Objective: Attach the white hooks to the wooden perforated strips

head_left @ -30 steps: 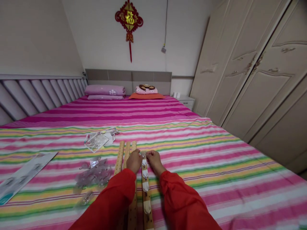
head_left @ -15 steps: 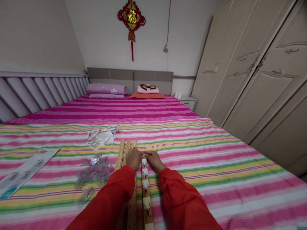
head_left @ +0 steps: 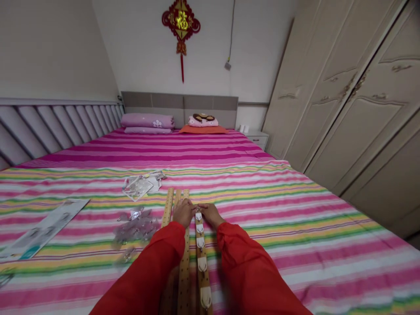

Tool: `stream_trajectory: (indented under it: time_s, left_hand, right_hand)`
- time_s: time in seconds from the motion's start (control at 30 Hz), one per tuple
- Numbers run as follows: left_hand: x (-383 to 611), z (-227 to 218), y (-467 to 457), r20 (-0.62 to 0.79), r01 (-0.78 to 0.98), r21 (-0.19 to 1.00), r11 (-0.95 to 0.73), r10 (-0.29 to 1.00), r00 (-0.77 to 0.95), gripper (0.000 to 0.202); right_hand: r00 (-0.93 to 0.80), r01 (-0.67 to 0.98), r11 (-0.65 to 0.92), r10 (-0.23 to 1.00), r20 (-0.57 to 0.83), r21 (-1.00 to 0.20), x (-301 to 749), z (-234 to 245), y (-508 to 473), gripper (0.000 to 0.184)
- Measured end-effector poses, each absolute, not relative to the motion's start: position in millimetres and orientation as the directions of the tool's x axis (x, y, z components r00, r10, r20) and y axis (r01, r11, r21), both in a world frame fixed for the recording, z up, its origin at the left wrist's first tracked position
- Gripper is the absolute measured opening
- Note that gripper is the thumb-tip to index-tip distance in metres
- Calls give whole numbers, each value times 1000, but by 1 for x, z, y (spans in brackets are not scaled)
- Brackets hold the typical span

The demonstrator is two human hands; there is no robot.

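A long wooden strip [head_left: 203,280] lies lengthwise in front of me on the striped sheet. Along it runs a row of white hooks [head_left: 202,264] with metal loops. At the strip's far end, my left hand [head_left: 184,213] is closed from the left and my right hand [head_left: 211,215] from the right. Their fingertips meet around a small shiny hook [head_left: 198,210], mostly covered by the fingers. Just left of the strip lie more wooden strips with holes [head_left: 184,280], partly beneath my left hand and sleeve.
Clear plastic packets holding hooks [head_left: 138,225] lie left of the strips. Beyond them are opened wrappers [head_left: 142,186], and a long packaging card [head_left: 49,227] rests farther left. Pillows [head_left: 147,122] sit by the headboard [head_left: 210,107]; a wardrobe [head_left: 354,113] stands along the right.
My view has shifted slightly, bringing more of the near end of the strip and the left side of the bed into sight. Both hands stay at the strip's far end.
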State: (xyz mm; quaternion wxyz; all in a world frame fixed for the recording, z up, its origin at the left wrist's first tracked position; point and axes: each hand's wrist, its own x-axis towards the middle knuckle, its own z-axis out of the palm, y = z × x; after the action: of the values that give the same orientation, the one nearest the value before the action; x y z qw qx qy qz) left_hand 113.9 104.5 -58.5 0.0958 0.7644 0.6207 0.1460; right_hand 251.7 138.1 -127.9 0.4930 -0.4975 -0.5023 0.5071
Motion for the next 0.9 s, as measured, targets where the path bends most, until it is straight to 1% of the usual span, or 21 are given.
stream_trajectory:
  time_s: [0.07,0.13,0.2,0.27,0.33,0.43,0.53,0.6,0.67,0.73,0.8,0.9]
  left_hand:
    - [110,-62,105,103,889,403,-216,976,191,27]
    - [106,-64,105,107,844,490,-218,976,190,30]
    - [102,-64,104,113,805,549,-226,974,196,35]
    - [99,-60,102,117,780,579,-238,971,209,41]
    - [96,-55,96,124,753,612,-240,970,209,45]
    - [93,-47,76,136,716,654,-242,970,203,47]
    - [90,-46,36,156,652,707,-275,959,236,45]
    - [88,-50,2,207,564,766,-308,949,237,42]
    - [82,-56,-34,256,515,797,-315,949,183,39]
    - [72,-62,-65,300,514,801,-307,949,99,36]
    - [58,-66,-87,357,530,799,-285,933,-37,33]
    - [29,-68,-99,452,565,790,-238,850,-273,28]
  right_hand:
    - [0,-28,-31,1000,-31,-999,254,-120,130,23]
    - [19,-66,-67,998,-68,-996,259,-113,120,28]
    - [30,-104,-107,993,-110,-989,264,-108,108,33]
    - [36,-140,-139,989,-145,-980,268,-103,96,34]
    - [43,-173,-153,986,-163,-973,270,-99,84,28]
    - [60,-224,-146,985,-163,-964,270,-94,65,20]
    - [97,-275,-120,984,-151,-954,270,-91,42,22]
    - [132,-303,-102,980,-147,-948,272,-91,20,25]
    - [171,-323,-86,974,-148,-942,275,-92,-7,29]
    - [209,-338,-69,967,-146,-939,277,-94,-41,34]
    - [249,-364,-16,962,-114,-931,278,-99,-81,38]
    - [263,-391,-22,955,-134,-920,276,-112,-141,35]
